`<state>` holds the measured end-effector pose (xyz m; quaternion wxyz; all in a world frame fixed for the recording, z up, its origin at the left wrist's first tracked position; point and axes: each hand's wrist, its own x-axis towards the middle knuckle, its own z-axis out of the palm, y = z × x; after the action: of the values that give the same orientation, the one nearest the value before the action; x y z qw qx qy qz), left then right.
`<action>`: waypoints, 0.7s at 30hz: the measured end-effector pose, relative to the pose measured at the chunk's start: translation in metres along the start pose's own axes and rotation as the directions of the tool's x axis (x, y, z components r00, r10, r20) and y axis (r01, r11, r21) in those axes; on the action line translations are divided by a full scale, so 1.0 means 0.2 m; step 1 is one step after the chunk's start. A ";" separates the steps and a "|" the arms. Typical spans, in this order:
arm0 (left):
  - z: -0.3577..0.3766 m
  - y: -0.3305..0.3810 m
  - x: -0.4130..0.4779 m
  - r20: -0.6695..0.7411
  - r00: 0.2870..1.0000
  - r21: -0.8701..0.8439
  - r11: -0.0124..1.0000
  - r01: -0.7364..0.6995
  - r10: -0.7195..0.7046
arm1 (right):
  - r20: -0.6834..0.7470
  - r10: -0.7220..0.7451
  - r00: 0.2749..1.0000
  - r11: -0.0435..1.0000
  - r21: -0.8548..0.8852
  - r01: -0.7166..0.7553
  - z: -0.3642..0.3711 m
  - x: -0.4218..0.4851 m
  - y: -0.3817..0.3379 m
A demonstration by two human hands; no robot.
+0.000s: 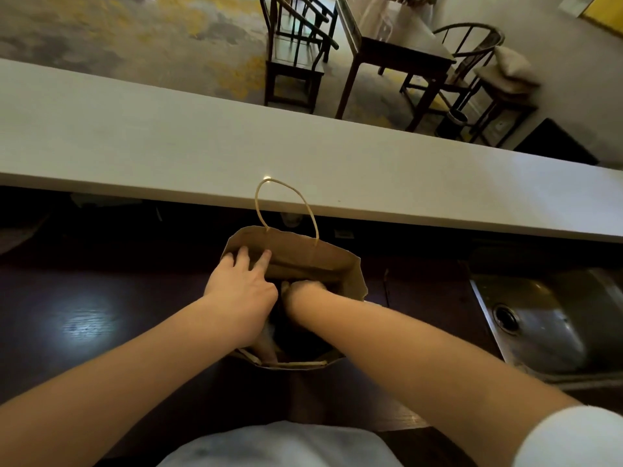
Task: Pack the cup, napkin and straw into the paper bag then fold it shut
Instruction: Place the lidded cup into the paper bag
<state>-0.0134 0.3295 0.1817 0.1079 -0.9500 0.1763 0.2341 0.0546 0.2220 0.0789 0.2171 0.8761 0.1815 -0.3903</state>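
A brown paper bag (313, 259) with a twine handle (286, 203) stands open on the dark wooden counter (84, 298). My left hand (241, 284) rests on the bag's left rim, fingers spread against the inside of the far wall. My right hand (301, 289) reaches down into the bag's mouth; its fingers are hidden inside, so what it holds cannot be made out. Cup, napkin and straw are not visible; the bag's interior is dark.
A raised pale bar top (303, 153) runs across behind the bag. A steel sink (539, 318) sits to the right in the counter. Beyond the bar stand dark wooden chairs (296, 52) and a table (397, 45).
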 end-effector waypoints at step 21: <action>-0.07 0.01 -0.04 0.026 1.000 0.031 1.000 0.005 -0.005 | -0.025 -0.118 0.993 0.991 0.068 0.119 -0.01 -0.10 0.00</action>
<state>-0.0149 0.3269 0.1969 0.1253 -0.9455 0.1760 0.2435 0.0432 0.2208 0.0946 0.1611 0.8748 0.2218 -0.3994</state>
